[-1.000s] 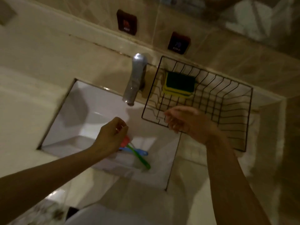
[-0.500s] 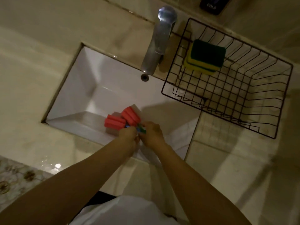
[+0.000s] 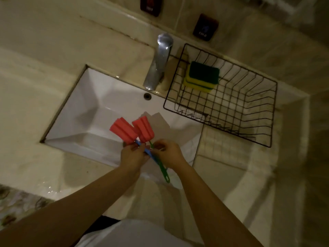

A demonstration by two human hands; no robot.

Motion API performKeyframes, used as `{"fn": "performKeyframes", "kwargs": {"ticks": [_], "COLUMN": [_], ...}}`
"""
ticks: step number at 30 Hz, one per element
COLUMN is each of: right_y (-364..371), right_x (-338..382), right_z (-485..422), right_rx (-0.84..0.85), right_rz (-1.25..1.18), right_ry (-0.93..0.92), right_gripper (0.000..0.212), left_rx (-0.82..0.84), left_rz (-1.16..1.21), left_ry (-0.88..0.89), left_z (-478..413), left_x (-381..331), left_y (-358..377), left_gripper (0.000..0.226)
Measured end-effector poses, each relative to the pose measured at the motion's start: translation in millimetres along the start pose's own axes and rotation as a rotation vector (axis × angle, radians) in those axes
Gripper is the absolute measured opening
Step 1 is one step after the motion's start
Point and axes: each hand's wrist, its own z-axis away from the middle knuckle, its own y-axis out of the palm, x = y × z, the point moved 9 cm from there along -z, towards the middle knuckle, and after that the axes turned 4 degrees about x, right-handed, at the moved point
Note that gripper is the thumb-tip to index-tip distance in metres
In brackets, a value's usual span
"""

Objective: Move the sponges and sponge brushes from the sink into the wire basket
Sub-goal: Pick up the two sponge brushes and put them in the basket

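Note:
Two sponge brushes with red foam heads are held above the near edge of the white sink (image 3: pixel 85 107). My left hand (image 3: pixel 132 155) grips the blue-handled brush (image 3: pixel 122 131). My right hand (image 3: pixel 168 152) grips the green-handled brush (image 3: pixel 143 128), whose green handle sticks out below my hands. The handles cross between my hands. The black wire basket (image 3: pixel 245 132) stands on the counter right of the sink. Stacked yellow-and-green sponges (image 3: pixel 203 75) lie in its far left corner.
A chrome tap (image 3: pixel 158 63) stands behind the sink, between it and the basket. Two dark wall plates (image 3: pixel 205 26) are on the tiled wall behind. The beige counter (image 3: pixel 231 175) runs around the sink and under the basket.
Both hands went down into the sink, took the two brushes by their handles and lifted them; now the brushes are higher and the green handle shows below my hands.

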Motion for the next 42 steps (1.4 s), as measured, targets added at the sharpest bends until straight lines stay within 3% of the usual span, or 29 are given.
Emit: {"fn": "performKeyframes", "kwargs": {"ticks": [3,7,12,15,22,30,38,42], "right_y": [-30.2,-79.4,-152.5,-198.3,-284.1,-270.4,-258.4,-258.9], "right_x": [24.0,53.5,82.1,84.4,49.8,9.0,6.8,29.9], "right_z": [33.0,65.1,81.4,82.2,35.2,-63.1,-102.1,-73.1], "right_rx": [-0.016,-0.126,-0.3,-0.386,-0.465,-0.228,-0.294,-0.271], "right_rz": [-0.086,-0.177,-0.181,-0.173,0.077,0.262,0.188,0.219], "right_ry": [-0.055,-0.156,-0.255,-0.278,-0.143,-0.02,-0.053,-0.191], "right_gripper": [0.003,0.012,0.026,0.016,0.009,0.019,0.008,0.016], "left_rx": [0.184,0.355,0.456,0.501,0.478,0.396,0.368,0.385], "left_rz": [-0.162,-0.32,-0.247,-0.139,-0.023,0.005,-0.045,-0.022], "left_ry": [0.186,0.279,0.285,0.219,0.079,-0.022,-0.025,-0.044], "left_z": [40.1,68.9,79.2,85.1,88.5,69.5,54.3,52.0], "left_x": [-39.5,-80.5,-110.3,-110.1,-76.7,-51.5,-48.9,-45.1], "left_y": [18.8,57.2,115.4,154.3,202.9,215.3,213.1,217.4], "left_gripper": [0.016,0.016,0.011,0.013,0.021,0.011,0.019,0.018]}}
